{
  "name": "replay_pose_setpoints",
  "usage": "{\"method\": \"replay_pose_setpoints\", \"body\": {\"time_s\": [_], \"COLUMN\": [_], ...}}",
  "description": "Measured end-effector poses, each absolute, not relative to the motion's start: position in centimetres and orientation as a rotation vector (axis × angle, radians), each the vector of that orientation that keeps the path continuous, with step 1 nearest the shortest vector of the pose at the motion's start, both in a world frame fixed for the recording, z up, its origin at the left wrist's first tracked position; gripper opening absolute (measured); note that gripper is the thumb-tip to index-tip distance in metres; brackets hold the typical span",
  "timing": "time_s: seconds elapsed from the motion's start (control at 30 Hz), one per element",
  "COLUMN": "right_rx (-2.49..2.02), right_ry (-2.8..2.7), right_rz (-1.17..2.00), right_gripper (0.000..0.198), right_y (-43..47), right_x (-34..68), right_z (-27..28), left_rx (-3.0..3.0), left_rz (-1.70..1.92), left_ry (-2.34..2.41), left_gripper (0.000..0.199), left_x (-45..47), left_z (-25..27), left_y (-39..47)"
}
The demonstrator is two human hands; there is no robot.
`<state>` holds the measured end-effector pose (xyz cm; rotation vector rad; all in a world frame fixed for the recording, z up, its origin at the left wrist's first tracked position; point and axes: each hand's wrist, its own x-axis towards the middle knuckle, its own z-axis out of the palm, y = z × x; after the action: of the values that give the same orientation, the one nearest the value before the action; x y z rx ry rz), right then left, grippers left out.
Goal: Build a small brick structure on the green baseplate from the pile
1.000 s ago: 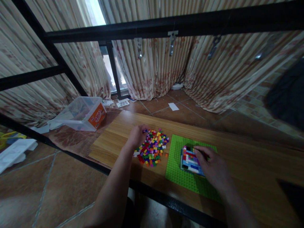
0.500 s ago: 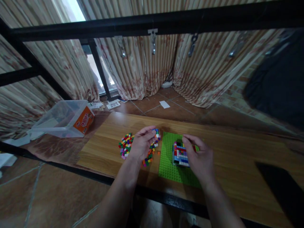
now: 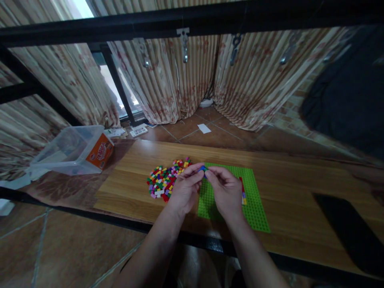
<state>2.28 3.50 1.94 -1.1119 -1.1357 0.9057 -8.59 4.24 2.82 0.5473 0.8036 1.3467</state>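
My left hand (image 3: 186,187) and my right hand (image 3: 225,193) meet over the left edge of a green studded baseplate (image 3: 257,200). Between their fingertips are small blue toy bricks (image 3: 203,168), with a bit of green showing; both hands are closed on them. Behind my right hand, a low structure of coloured bricks (image 3: 243,196) stands on the baseplate, mostly hidden by that hand. A pile of loose, many-coloured toy bricks (image 3: 162,181) spreads on the table to the left of my left hand, partly covered by it.
The wooden table (image 3: 120,192) has a black metal edge (image 3: 210,242) on my side. A dark flat object (image 3: 345,230) lies at the right. A clear plastic box (image 3: 69,154) with an orange label stands left of the tabletop. A black bar (image 3: 150,28) with metal hooks crosses above.
My right hand has moved left from the brick structure to meet my left hand at the small bricks. More of the loose pile and of the baseplate's right side now shows.
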Motion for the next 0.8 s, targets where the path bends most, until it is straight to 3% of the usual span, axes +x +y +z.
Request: {"method": "replay_pose_setpoints", "body": {"time_s": [0.3,0.8], "right_rx": [-1.114,-1.074], "right_ry": [-1.013,-0.951], "right_rz": [1.076,1.194], "right_gripper": [0.030,0.027], "right_y": [3.8,4.0], "right_x": [1.4,0.7], "right_z": [2.1,2.2], "left_rx": [0.633,0.816], "left_rz": [1.334,1.268], "left_ry": [0.930,0.952], "left_gripper": [0.026,0.025], "left_x": [-9.5,-10.6], "left_z": [3.0,2.8], "left_y": [4.4,4.1]}}
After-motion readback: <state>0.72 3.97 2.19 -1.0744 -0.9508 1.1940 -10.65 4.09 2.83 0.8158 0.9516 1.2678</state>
